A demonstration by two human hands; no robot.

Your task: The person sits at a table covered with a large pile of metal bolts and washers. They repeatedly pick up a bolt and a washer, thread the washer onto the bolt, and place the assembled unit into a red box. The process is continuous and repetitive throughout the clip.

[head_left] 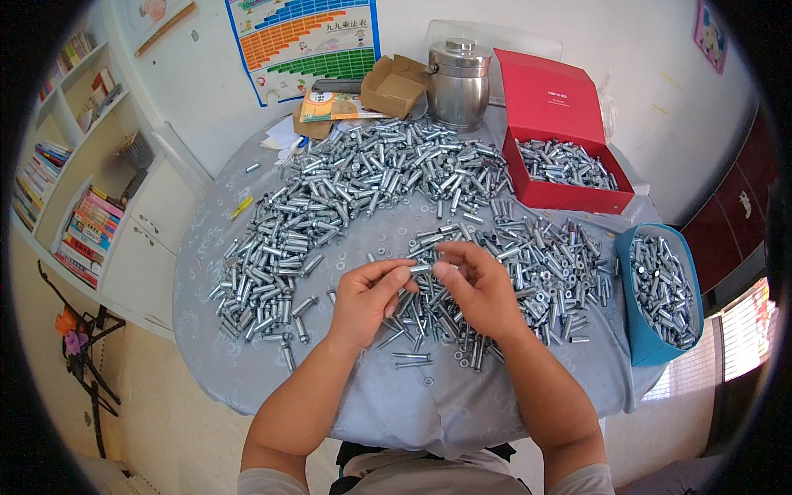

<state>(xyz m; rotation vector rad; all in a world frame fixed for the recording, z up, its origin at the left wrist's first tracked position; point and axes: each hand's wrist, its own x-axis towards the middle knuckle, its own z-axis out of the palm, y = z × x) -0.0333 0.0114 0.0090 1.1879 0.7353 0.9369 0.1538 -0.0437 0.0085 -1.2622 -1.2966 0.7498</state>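
While both my hands meet over the middle of the table [247,363], a single silver bolt [421,268] sits pinched between them, above the loose pile of bolts and nuts [536,272].

Observation: the bolt's long axis runs roughly left to right, nearly level, bridging the gap between my two sets of fingertips. My left hand [367,301] closes on its left end, thumb and forefinger drawn tight together around it, the other fingers curled under. My right hand [478,289] meets its right end, fingertips bunched close on it; whether they hold a nut or sleeve against the bolt there I cannot tell, the part is too small.

Relation: neither hand is nearer; the bolt lies straight between them, end to end, so each thumb faces the other along the shaft.

Surroundings: a long heap of assembled bolts [330,198] curves from my left to the far side. A red box [569,194] on the far right and a blue bin [643,338] on my right each hold more.
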